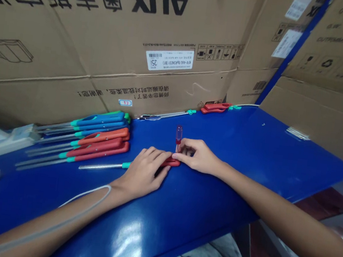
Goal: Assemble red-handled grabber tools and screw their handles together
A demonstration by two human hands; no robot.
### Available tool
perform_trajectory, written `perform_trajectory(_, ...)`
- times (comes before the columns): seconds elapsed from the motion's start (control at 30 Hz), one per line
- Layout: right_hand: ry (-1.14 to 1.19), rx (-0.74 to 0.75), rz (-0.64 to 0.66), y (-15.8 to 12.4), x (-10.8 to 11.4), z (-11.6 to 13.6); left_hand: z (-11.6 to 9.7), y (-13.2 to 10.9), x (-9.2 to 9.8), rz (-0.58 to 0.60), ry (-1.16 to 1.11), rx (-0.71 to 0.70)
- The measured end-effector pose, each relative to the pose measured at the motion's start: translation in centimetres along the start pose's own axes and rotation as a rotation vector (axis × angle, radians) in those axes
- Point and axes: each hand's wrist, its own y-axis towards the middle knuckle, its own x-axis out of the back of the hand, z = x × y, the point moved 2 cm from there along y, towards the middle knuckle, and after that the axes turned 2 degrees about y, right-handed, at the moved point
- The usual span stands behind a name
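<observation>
Under my left hand (146,171), a long-barrelled lighter (126,165) lies flat on the blue table. Its fingers are closed over the red handle, and the teal collar and metal barrel stick out to the left. A small screwdriver (178,134) with a clear pink-red handle stands upright at the handle's right end. The thumb and fingers of my right hand (197,156) pinch it low, by the shaft. Its tip is hidden, so I cannot tell whether it sits in a screw.
Several similar lighters (101,140) with blue, orange and red handles lie to the left. Red handle shells (214,107) and metal barrels (168,115) lie along the cardboard wall (115,50). A power strip (3,143) is at the far left. A cord (85,193) loops over my left wrist.
</observation>
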Motion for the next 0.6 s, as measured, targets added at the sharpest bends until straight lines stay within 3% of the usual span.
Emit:
perform_trajectory(0.33,0.046,-0.033,0.055,0.00,0.12,-0.32,0.03,-0.16,-0.11,-0.005,0.003,0.034)
perform_trajectory(0.6,-0.102,0.027,0.112,0.13,0.30,0.43,0.02,-0.11,-0.10,-0.005,0.011,0.031)
